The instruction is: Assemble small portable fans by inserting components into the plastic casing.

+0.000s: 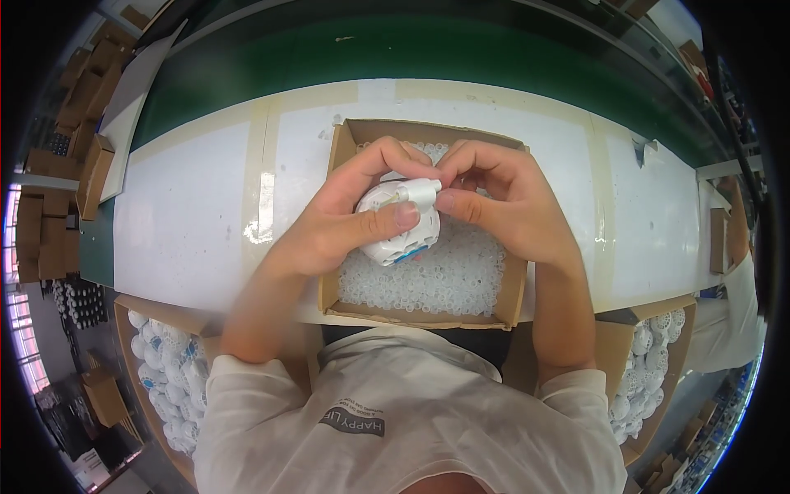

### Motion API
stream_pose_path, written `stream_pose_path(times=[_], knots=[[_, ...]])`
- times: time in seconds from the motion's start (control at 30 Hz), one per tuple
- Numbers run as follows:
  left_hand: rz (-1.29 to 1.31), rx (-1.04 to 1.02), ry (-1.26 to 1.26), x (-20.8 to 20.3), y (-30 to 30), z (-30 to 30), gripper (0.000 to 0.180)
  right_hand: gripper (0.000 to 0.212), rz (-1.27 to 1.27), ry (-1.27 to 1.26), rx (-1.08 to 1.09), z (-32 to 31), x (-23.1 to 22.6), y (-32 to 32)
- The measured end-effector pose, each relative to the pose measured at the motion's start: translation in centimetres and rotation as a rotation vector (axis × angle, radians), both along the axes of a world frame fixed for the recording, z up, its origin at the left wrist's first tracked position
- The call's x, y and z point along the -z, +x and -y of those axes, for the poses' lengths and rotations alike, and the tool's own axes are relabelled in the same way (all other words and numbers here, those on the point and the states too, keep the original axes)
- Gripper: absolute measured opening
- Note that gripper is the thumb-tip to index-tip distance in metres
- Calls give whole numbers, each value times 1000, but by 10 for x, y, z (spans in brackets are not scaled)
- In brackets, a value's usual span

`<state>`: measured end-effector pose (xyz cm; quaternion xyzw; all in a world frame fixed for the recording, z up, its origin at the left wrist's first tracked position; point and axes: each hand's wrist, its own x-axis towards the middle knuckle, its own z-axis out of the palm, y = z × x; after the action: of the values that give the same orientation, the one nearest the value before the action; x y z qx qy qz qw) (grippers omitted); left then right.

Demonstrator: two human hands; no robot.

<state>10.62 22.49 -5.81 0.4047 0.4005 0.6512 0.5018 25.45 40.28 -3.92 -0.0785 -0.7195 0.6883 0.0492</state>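
Observation:
My left hand (350,218) is closed around a round white plastic housing (397,247) with slots in its side and a bit of blue on its lower edge. A short white cylindrical neck (422,194) sticks out of it toward the right. At the tip of that neck, my right hand (506,193) pinches with thumb and fingers; whatever it grips there is too small and covered to name. Both hands are above an open cardboard box (513,288) that holds a great many small clear plastic rings (420,286).
The box stands on a white worktable (193,222) with tape strips, and a green surface (461,58) runs behind it. Cartons of round white housings stand low at my left (169,370) and right (650,362). Another person's sleeve (728,317) shows at the far right.

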Motion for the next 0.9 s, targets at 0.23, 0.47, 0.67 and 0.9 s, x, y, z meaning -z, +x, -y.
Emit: stream_pose_path(times=[0.23,0.47,0.67,0.9], knots=[[108,83,-15,-6,4,5,44,16,-92,-387,-48,0,1,1],[-32,-46,-39,-6,7,0,55,21,-156,-451,46,8,-11,3],[65,44,34,-3,5,3,52,19,-230,-241,100,12,0,3],[60,40,29,-2,6,4,53,13,-341,-227,164,24,0,2]])
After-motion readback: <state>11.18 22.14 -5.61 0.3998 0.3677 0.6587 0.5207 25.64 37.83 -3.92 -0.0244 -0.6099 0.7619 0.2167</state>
